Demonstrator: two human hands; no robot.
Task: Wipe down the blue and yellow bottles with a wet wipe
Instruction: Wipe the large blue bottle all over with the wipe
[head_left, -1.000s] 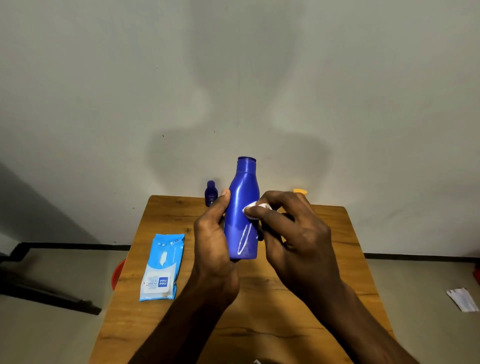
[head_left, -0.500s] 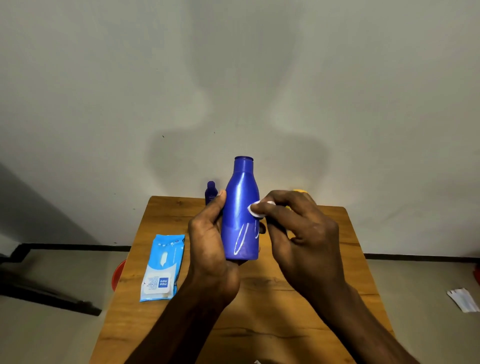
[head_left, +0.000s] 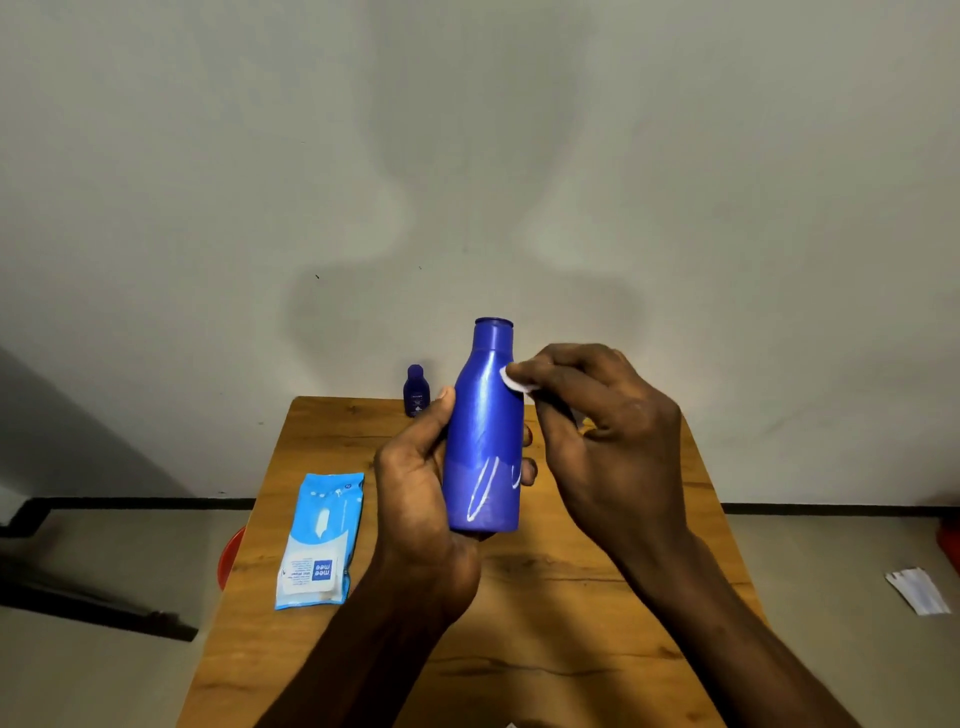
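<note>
On the table (head_left: 597, 587), the wipe pack (head_left: 322, 540) lies left. The left hand (head_left: 415, 499) grasps the blue bottle (head_left: 485, 436) upright above the table. The right hand (head_left: 602, 436) pinches the wet wipe (head_left: 514, 381), which has climbed from mid-body to the shoulder: the blue bottle's wipe looks well along, the yellow bottle hidden.

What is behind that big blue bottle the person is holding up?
Behind the big blue bottle, a small dark blue bottle stands at the table's far edge. The left hand's fingertips peek round it. Anything directly behind is covered.
</note>
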